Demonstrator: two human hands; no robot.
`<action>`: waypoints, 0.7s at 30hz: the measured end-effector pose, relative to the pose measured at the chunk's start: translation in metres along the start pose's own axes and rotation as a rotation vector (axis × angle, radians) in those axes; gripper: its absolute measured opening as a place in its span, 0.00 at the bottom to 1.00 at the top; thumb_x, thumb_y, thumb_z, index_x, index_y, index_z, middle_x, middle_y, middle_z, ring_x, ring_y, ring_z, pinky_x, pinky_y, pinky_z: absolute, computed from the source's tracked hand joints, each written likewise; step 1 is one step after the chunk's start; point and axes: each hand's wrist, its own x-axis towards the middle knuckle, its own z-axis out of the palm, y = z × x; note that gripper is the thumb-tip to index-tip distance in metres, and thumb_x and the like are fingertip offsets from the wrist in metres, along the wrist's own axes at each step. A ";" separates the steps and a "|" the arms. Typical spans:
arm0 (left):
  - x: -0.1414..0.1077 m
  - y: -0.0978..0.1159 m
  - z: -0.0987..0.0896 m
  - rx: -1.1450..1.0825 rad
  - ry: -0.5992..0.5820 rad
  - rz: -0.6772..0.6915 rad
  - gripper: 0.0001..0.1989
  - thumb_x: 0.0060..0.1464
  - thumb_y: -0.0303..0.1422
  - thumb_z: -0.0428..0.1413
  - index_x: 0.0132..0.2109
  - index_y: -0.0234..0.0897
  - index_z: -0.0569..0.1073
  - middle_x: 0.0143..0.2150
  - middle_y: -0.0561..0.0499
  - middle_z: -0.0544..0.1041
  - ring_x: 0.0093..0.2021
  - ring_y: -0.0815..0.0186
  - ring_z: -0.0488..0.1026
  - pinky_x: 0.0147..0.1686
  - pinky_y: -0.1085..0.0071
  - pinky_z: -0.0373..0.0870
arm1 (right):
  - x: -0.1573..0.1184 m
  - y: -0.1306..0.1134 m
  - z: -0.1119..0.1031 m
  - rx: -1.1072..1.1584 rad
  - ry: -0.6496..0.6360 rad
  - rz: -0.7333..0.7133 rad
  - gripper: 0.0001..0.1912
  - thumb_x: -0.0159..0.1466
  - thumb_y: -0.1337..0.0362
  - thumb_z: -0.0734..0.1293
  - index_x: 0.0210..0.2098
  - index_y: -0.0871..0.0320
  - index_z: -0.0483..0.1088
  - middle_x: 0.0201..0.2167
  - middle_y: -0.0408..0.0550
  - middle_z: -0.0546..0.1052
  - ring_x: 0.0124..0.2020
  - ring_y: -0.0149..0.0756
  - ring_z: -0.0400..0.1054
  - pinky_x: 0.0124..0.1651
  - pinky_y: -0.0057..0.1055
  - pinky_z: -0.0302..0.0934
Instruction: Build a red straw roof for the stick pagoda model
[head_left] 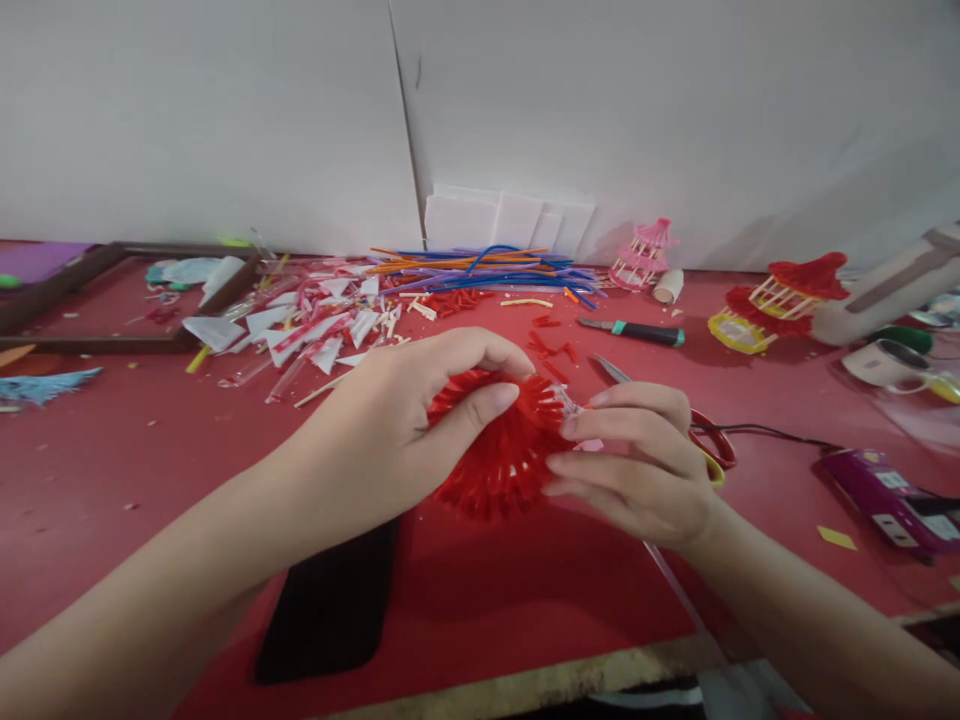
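Note:
A round red pleated piece [499, 460], shaped like a fluted craft roof, is held between my hands above the red table. My left hand [420, 410] curls over its top and left side, with thumb and fingers pinching it. At its right edge, my right hand [645, 460] has bent fingers touching the pleats. A bit of clear and pink material [589, 443] shows near those fingertips; what it is I cannot tell. Scissors [611, 368] lie behind my right hand, partly hidden by it.
A black phone-like slab [330, 610] lies near the front edge. Behind are a craft knife [634, 332], pipe cleaners [487, 270] and a heap of paper-tipped straws [300, 320]. Small pagoda models [645, 255] and a purple power strip [885, 495] with a cable sit rightward.

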 end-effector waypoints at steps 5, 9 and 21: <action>0.002 0.002 0.000 0.004 0.039 0.003 0.10 0.64 0.40 0.55 0.49 0.48 0.77 0.49 0.54 0.83 0.50 0.60 0.79 0.54 0.66 0.74 | 0.005 -0.011 0.001 -0.031 -0.011 0.024 0.07 0.64 0.69 0.74 0.37 0.49 0.80 0.40 0.44 0.80 0.47 0.39 0.69 0.49 0.37 0.69; 0.004 0.000 -0.001 -0.001 -0.003 0.013 0.08 0.60 0.39 0.60 0.45 0.46 0.78 0.45 0.54 0.84 0.46 0.61 0.80 0.51 0.66 0.75 | 0.007 -0.019 0.000 -0.048 -0.013 0.071 0.05 0.65 0.68 0.72 0.37 0.50 0.79 0.38 0.44 0.80 0.46 0.39 0.68 0.49 0.37 0.68; 0.004 0.001 0.000 -0.020 0.001 -0.004 0.06 0.57 0.39 0.62 0.42 0.47 0.80 0.42 0.56 0.85 0.42 0.61 0.81 0.48 0.67 0.76 | 0.011 -0.035 0.004 0.026 -0.051 0.146 0.06 0.65 0.70 0.70 0.37 0.53 0.78 0.36 0.44 0.80 0.45 0.38 0.68 0.49 0.38 0.66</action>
